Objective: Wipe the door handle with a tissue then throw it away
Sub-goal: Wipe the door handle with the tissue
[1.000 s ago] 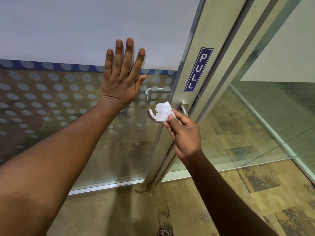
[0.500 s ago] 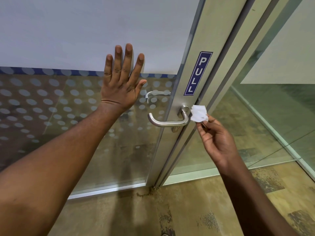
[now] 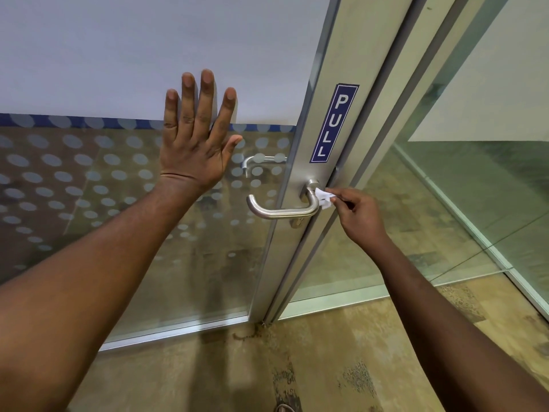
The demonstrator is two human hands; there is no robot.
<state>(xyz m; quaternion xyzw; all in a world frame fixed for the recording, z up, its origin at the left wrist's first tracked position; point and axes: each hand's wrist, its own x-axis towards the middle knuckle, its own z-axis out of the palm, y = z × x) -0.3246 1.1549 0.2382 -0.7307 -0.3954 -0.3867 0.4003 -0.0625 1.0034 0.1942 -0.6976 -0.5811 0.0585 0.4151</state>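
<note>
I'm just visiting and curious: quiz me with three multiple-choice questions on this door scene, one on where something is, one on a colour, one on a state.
1. Where is the tissue?
A. At the handle's neck, by the door frame
B. On the floor
C. Under the left hand

2. What colour is the PULL sign?
A. Red with black letters
B. Blue with white letters
C. Green with yellow letters

3. What is the left hand doing?
A. Gripping the handle
B. Clenched in a fist
C. Pressed flat and open on the glass

Answers:
1 A: the right hand pinches the tissue against the right end of the handle, where it meets the frame.
2 B: white letters stand on a dark blue strip.
3 C: the fingers are spread, palm against the door.
</note>
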